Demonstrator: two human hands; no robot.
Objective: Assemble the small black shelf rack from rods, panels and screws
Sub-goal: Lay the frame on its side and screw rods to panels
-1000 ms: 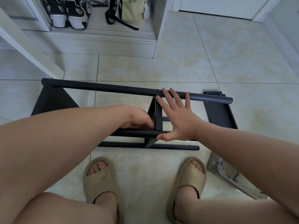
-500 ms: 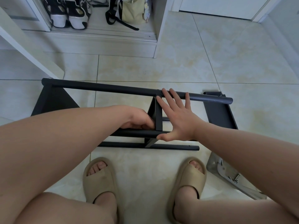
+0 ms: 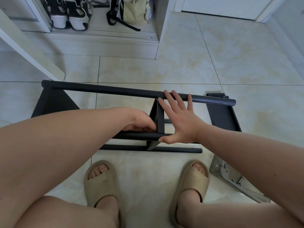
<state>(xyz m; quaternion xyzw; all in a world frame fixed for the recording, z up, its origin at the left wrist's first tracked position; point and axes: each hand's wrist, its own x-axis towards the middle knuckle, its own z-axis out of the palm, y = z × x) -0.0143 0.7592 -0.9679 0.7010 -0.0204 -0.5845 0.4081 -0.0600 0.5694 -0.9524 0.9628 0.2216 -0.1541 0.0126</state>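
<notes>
Black metal makes up the shelf rack [image 3: 125, 93], which is seen in the head view lying on its side on the cream tiled floor [image 3: 213, 63], just ahead of the person's feet. 3 rods are seen running left to right. The far rod [image 3: 82, 88] is raised at the top, the near rod [image 3: 139, 136] is raised closer to the person, and the low rod [image 3: 177, 149] is set down by the floor beneath it. 3 panels are set across them. The left panel [image 3: 52, 102] is at the rods' left end, and the middle panel [image 3: 160, 119] is stood edge-on between the far and near rods. The right panel [image 3: 222, 116] is near the right end, and whether it is joined to the rods cannot be told.

The right hand [image 3: 181, 122] is held flat with its fingers straight and spread, pressed against the right face of the middle panel. Its fingertips [image 3: 166, 93] are laid over the far rod and its thumb is rested on the near rod. The left hand [image 3: 141, 122] is brought against the panel's left side, just above the near rod, with its fingers curled inward. Whether anything is pinched in them cannot be told, since the fingertips are hidden.

2 beige slippers [image 3: 102, 183] are worn on the feet. A grey part [image 3: 230, 176] is laid on the floor beside the right foot. Shoes [image 3: 69, 15] and a pale bag [image 3: 133, 12] are kept in a white cabinet recess beyond the rack.
</notes>
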